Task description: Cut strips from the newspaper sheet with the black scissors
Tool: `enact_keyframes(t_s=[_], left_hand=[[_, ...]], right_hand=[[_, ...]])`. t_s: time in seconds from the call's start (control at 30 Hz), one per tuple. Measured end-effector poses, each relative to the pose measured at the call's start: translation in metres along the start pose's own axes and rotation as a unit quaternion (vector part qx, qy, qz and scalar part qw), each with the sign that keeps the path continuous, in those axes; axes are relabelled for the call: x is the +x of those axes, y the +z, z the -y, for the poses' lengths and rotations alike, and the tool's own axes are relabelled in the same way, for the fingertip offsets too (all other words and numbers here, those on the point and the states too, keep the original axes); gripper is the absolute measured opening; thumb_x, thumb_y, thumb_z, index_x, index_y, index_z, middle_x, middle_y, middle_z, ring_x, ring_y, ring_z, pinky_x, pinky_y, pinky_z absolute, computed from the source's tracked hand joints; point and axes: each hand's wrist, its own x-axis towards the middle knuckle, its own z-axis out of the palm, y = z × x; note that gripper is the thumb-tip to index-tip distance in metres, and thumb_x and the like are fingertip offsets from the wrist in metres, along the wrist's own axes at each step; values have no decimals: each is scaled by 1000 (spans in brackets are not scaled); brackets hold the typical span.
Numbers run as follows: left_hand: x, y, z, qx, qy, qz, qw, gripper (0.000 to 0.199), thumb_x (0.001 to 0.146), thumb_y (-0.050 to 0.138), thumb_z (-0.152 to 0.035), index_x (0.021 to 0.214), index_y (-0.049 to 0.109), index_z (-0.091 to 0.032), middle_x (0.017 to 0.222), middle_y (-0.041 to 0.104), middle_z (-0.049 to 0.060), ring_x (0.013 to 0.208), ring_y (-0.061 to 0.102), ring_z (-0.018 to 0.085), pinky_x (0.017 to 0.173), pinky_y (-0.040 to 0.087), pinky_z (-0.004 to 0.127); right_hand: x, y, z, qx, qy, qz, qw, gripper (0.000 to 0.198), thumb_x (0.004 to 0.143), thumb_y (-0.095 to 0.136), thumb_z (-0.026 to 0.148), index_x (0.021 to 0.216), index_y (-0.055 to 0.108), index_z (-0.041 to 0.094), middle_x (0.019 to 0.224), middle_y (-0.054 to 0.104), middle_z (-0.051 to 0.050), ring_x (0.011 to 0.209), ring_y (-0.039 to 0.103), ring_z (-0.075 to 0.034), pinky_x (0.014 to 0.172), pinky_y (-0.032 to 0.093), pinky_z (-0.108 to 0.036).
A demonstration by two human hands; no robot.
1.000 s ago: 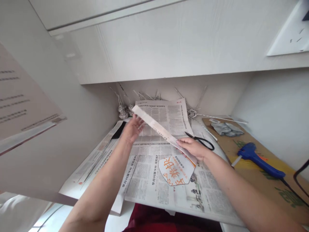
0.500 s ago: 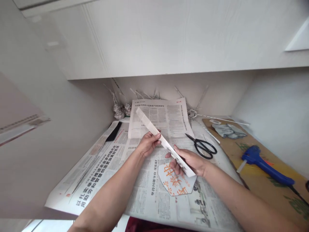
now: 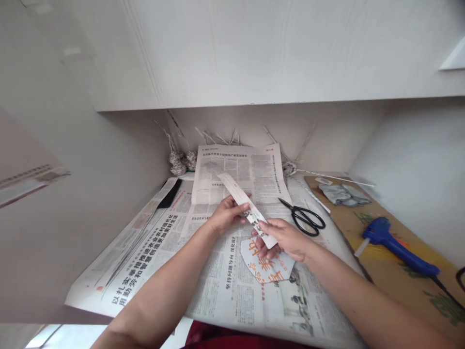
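Held slantwise between both hands is a folded newspaper strip (image 3: pixel 236 189), its far end pointing up and to the left. My left hand (image 3: pixel 230 214) pinches it near the middle, thumb on top. My right hand (image 3: pixel 281 237) grips the lower part, thumb above and fingers underneath. Below my right hand lies a grey, many-sided piece of card (image 3: pixel 267 269) with orange characters, partly covered by the fingers. Black-handled scissors (image 3: pixel 305 219) rest just right of the hands, blades toward the upper left.
Newspaper sheets (image 3: pixel 145 271) cover the table. Rolled-paper woven pieces (image 3: pixel 178 162) with loose ends stand along the back wall. At right, a blue glue gun (image 3: pixel 399 249) and a crumpled grey cloth (image 3: pixel 343 195) lie on cardboard (image 3: pixel 385 286). A white cabinet front (image 3: pixel 254 58) overhangs the back.
The strip has turned its flat, printed face more toward me, and its lower end has moved up and left. Both hands still hold it, now closer together.
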Motion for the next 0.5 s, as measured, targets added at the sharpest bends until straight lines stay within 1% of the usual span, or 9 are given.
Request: enact_keyframes(t_s=[0.03,0.1,0.13,0.2,0.27,0.33,0.4,0.5], left_hand=[[-1,2,4,14,-23,23,999,51,64,92,-33,106,72,-11,81,72,7,63,66,15,49,49,22],[-1,3,12,41,-63,49,996,36,76,85,-34,98,71,-9,83,72,8,65,66,15,53,51,24],[0,2,15,50,-77,51,994,31,84,78,-34,100,70,-9,89,71,8,69,66,15,58,54,26],[4,-1,19,60,-95,41,993,28,94,66,-34,112,66,-13,105,69,8,85,68,17,72,59,33],[8,-4,21,57,-104,24,993,33,97,62,-36,123,61,-15,119,65,9,99,66,21,84,59,41],[9,-4,22,49,-111,16,992,37,96,62,-38,126,60,-16,124,63,11,104,65,23,87,58,44],[7,-1,22,43,-121,28,991,37,97,62,-38,126,60,-16,123,64,11,103,66,23,86,58,43],[2,5,22,42,-128,63,989,32,96,63,-35,120,63,-15,115,66,9,94,67,20,81,59,39]], right_hand=[[0,1,0,-1,2,-2,1000,34,99,59,44,119,63,16,106,68,-6,83,67,-16,71,59,-34],[0,2,0,-9,10,-3,1000,35,99,60,44,120,62,17,108,68,-6,85,68,-17,73,59,-35],[1,2,0,-15,14,-3,1000,35,99,60,44,120,62,17,109,68,-6,86,68,-17,74,59,-36],[1,1,0,-33,23,0,999,34,99,60,44,120,63,16,110,68,-6,87,68,-18,75,59,-37],[1,-1,0,-54,28,2,998,34,99,60,43,118,63,16,109,68,-6,86,68,-17,74,59,-36],[1,-1,1,-78,30,1,996,33,99,60,43,117,64,16,106,69,-5,83,68,-16,72,59,-35],[1,1,1,-106,29,-4,994,32,99,60,43,116,64,16,103,69,-5,80,67,-15,70,59,-33],[1,4,2,-160,30,-16,987,32,99,60,43,114,64,16,99,69,-4,75,66,-14,66,58,-31]])
